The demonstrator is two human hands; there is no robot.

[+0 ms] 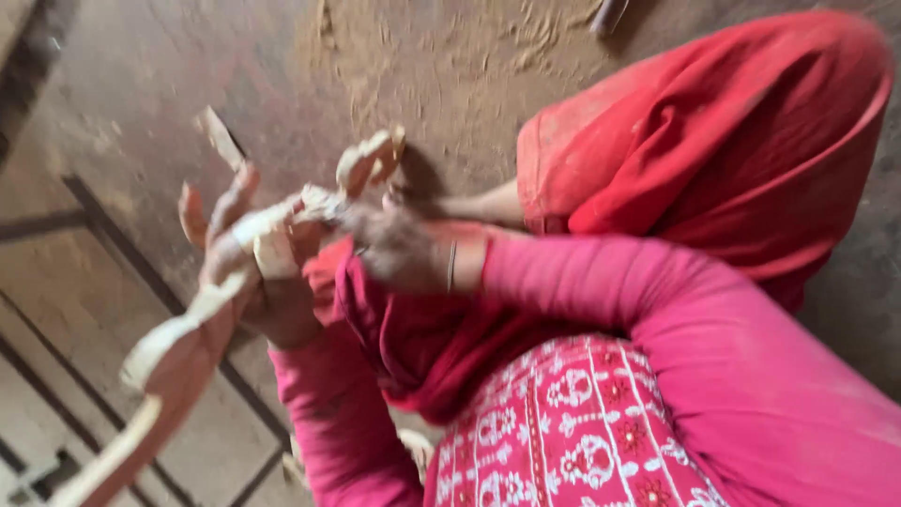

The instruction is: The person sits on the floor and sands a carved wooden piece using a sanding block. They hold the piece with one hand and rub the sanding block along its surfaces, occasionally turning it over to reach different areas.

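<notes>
Two hands meet on one long piece of pale carved wood [178, 352] in the head view. The left hand [258, 258] wraps around its middle, fingers [218, 202] partly spread above it. The right hand [394, 246], blurred, closes on the upper end near a knobbly tip [371, 158]. The wood's long axis runs diagonally, from lower left near the picture's bottom edge up to the right, held above the dusty floor [450, 66]. Pink sleeves [657, 310] and red cloth [713, 141] fill the right side.

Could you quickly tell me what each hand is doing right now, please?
Left hand: closed around a carved wooden piece.
Right hand: blurred, on the same piece; grip cannot be told.
</notes>
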